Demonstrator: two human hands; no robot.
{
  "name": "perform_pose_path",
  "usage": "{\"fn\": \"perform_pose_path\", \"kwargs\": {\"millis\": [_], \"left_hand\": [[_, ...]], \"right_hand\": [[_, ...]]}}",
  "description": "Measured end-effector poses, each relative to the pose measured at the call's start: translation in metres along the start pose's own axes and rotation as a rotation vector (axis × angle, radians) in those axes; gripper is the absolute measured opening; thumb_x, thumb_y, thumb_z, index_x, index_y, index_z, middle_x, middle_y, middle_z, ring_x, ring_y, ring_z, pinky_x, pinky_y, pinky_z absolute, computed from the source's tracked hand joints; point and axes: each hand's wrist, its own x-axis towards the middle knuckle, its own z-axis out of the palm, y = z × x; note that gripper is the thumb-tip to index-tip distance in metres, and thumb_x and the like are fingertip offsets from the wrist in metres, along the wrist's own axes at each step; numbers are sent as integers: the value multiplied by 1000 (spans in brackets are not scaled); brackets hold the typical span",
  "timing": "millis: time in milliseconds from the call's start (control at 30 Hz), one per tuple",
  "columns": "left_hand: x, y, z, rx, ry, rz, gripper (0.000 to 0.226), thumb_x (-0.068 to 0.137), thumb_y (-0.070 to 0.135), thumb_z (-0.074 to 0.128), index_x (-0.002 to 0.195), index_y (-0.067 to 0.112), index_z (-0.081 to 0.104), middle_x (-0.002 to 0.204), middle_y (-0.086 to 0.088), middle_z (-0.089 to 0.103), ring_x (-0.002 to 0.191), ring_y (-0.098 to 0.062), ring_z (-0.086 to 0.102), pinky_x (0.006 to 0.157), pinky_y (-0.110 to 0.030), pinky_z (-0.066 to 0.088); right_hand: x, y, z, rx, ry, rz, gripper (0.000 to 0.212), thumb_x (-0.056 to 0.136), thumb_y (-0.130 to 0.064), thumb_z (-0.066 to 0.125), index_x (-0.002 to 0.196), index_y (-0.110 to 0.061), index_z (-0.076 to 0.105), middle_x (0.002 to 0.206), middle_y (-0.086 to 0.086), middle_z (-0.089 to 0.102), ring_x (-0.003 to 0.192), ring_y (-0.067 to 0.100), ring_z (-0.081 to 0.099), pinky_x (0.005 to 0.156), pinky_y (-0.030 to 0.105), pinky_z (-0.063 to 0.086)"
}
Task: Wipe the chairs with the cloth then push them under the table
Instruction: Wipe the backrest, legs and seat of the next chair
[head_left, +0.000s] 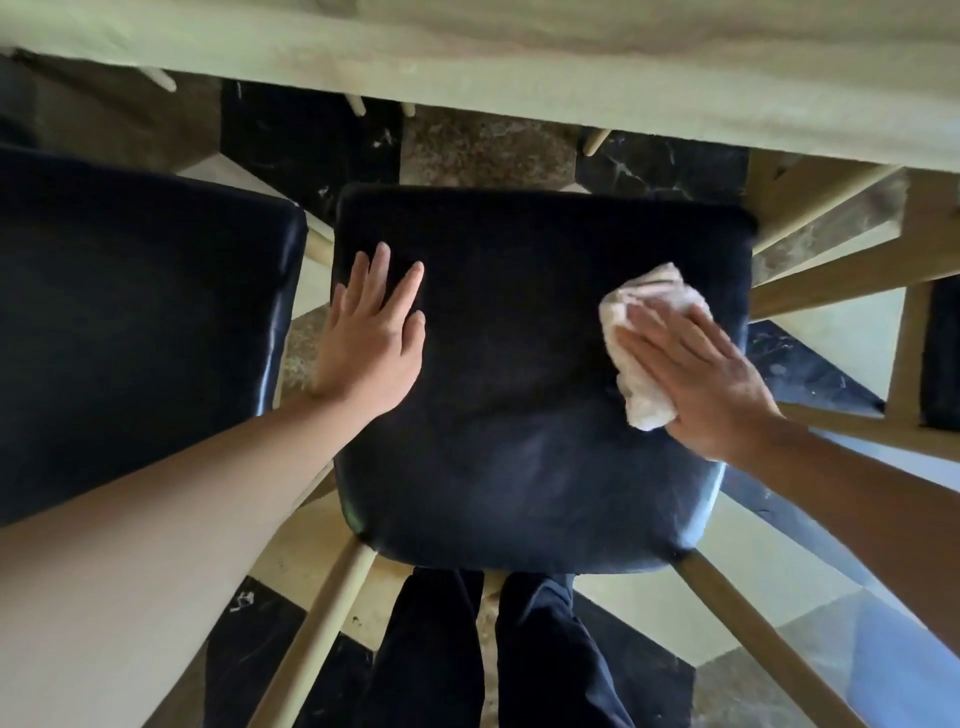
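A chair with a black padded seat (524, 395) and pale wooden legs stands right below me, in front of the table (519, 57) with its light cloth. My left hand (371, 338) lies flat and empty on the seat's left side, fingers apart. My right hand (696, 374) presses a crumpled white cloth (644, 312) onto the seat's right side; part of the cloth is hidden under the palm.
A second black-seated chair (135, 332) stands close on the left. Wooden rails of a third chair (841, 270) run along the right. Several chair legs show under the table edge. My dark trouser legs (488, 654) are just behind the seat, on a patterned marble floor (483, 150).
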Motion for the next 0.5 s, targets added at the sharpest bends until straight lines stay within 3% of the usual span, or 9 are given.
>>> {"fn": "perform_pose_path", "kwargs": {"millis": [67,133,200,267,367,433,500], "left_hand": [[0,0,0,11,-5,-7,57,108,28,39,162,24,23,172,-11,5,159,-29,1,127,-53,13],[0,3,-4,-21,16,-27,55,108,29,37,162,25,23,172,-7,9,159,-24,5,127,-48,18],[4,7,-12,-152,87,-96,52,109,30,34,161,26,26,170,-3,19,157,-20,15,125,-40,24],[10,6,-25,-345,169,-207,50,110,34,30,159,28,31,167,1,29,153,-15,24,121,-26,24],[16,-4,-43,-575,171,-321,50,111,42,25,158,28,35,164,8,34,150,-5,28,104,-4,16],[16,-12,-49,-702,112,-350,50,111,44,25,157,29,37,162,11,37,147,-1,32,102,-4,20],[15,-15,-53,-825,74,-363,50,110,47,27,156,32,39,161,13,39,143,4,34,110,-9,25]], "right_hand": [[10,7,-8,103,79,237,80,81,-15,58,157,-14,33,164,13,32,151,36,29,123,56,20],[38,-11,-12,196,124,511,83,82,-14,59,160,-14,29,167,9,25,154,32,21,127,49,9],[77,-43,-14,283,156,829,85,84,-16,58,161,-16,21,171,5,12,157,27,9,127,44,-2],[123,-76,-21,370,208,1032,81,89,-18,53,162,-17,18,172,4,4,157,26,1,126,45,-5],[186,-120,-30,453,277,940,78,90,-16,49,162,-16,19,172,6,2,157,27,-1,126,48,-5],[219,-154,-33,444,252,740,78,89,-18,49,162,-16,20,172,5,3,158,26,-1,126,48,-5],[239,-190,-31,402,204,510,71,96,-26,43,162,-15,19,172,5,3,158,24,-2,126,47,-4]]}}
